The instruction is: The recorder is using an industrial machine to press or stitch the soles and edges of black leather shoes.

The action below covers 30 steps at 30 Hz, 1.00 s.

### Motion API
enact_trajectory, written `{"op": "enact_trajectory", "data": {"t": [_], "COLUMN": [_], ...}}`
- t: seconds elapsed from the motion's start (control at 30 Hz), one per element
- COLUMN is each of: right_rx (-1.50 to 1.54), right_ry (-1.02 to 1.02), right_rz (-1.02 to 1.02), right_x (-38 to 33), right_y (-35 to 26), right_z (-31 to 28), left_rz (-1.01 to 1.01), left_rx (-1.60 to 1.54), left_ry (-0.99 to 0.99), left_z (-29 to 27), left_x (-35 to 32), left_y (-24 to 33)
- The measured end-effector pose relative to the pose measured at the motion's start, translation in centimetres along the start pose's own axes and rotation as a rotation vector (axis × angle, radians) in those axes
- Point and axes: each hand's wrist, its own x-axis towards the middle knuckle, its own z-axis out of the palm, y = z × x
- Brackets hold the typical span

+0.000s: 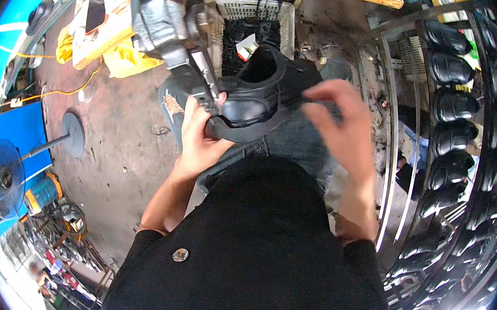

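Left hand (198,141) is clamped on the toe-end side of a black shoe (250,111), right at the sewing machine (162,28) head, probably to steady that edge under the foot; right hand (345,126) is blurred, fingers by the shoe's far side, can't tell if touching; the hands are apart; plastic crate (245,11) on the stained floor (113,147) beyond; yellow cloth (128,62) over the desk (107,42) edge; pedestal fan (4,176) left; rack (394,131) of black shoes right.
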Motion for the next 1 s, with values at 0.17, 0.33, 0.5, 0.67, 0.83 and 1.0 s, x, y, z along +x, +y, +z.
{"op": "enact_trajectory", "data": {"t": [0.17,0.33,0.5,0.67,0.83,1.0], "right_rx": [0.16,0.29,0.216,0.081,0.292,0.939], "right_ry": [-0.233,-0.26,-0.161,-0.147,0.27,0.121], "right_rz": [0.162,0.05,-0.345,-0.278,-0.073,0.109], "right_x": [1.7,1.9,1.2,0.9,-2.3,-5.5], "right_y": [0.2,0.1,-1.0,-0.8,8.7,11.4], "right_z": [3.8,4.9,4.9,3.9,-0.6,-1.7], "left_rz": [0.098,0.136,-0.303,-0.397,-0.427,-0.466], "left_rx": [0.073,0.09,-0.342,-0.443,-0.845,-1.049], "left_ry": [0.092,0.051,0.157,0.104,0.04,0.048], "left_z": [0.0,-1.0,-0.8,-0.9,-0.7,1.0], "left_x": [0.4,-0.3,0.2,0.2,2.3,3.0], "left_y": [-0.4,-1.2,0.1,0.2,2.0,3.5]}}
